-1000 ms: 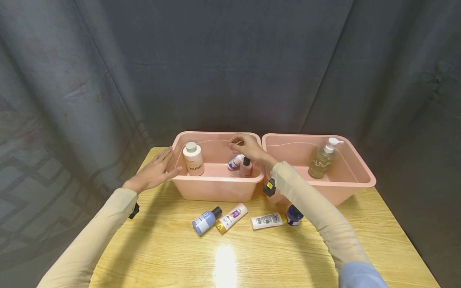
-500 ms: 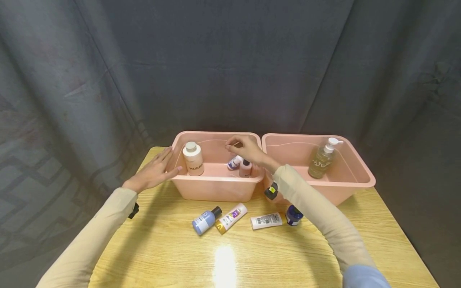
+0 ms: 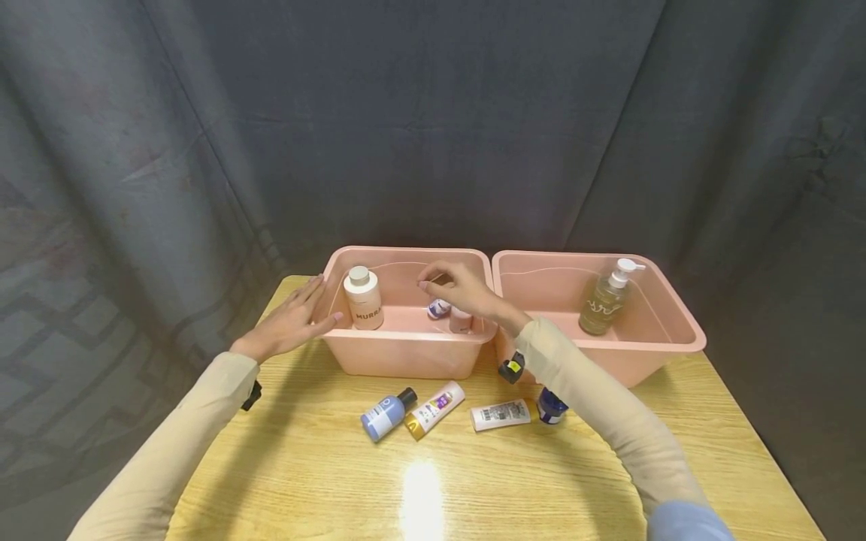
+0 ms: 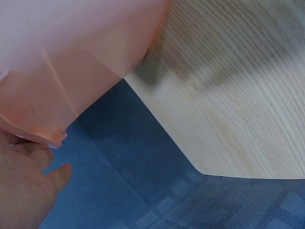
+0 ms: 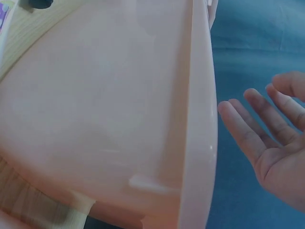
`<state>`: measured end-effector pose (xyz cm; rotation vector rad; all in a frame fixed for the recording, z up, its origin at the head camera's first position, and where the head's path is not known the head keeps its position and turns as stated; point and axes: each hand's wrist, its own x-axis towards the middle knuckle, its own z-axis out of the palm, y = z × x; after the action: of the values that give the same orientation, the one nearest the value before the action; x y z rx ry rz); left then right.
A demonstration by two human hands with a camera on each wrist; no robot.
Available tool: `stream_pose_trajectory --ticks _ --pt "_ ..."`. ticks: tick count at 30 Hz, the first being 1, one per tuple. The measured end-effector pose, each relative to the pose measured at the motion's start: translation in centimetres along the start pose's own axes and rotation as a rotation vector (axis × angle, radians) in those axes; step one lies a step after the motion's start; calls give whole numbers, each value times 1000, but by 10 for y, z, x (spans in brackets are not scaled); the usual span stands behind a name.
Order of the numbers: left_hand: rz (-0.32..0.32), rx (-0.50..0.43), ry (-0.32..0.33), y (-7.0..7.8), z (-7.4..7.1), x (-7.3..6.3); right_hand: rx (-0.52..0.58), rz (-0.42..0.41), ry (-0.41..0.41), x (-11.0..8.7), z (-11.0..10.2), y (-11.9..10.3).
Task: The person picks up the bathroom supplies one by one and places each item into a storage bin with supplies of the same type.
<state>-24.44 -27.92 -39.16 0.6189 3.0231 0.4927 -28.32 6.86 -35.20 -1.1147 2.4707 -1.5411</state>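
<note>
Behind a tube [image 3: 435,409], the left tub [image 3: 406,357] stands beside the right tub [image 3: 629,365].

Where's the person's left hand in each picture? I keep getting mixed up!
Head view: the left hand is left of centre, on the left pink tub's edge.
Left wrist view: the left hand is in the lower left corner.
Right wrist view: not there; that one is the right hand.
Shared landmark: the wooden table shows in all three views.
</note>
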Motion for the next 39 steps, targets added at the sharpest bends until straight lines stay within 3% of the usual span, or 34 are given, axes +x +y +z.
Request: stream_pose_trajectory --ticks 7,14,21,28,39 --pt "-4 -4 -4 1 0 1 -21 -54 -31 -14 2 -6" --pt "-11 -13 -15 1 0 1 52 -77 -70 -23 8 -12" --pt "-5 -3 -14 0 1 2 13 -139 -97 -27 15 -16" --pt "-8 0 -13 0 1 2 23 -99 -125 -33 21 -21" --pt "4 5 12 2 1 1 97 -110 -193 -39 30 -22"
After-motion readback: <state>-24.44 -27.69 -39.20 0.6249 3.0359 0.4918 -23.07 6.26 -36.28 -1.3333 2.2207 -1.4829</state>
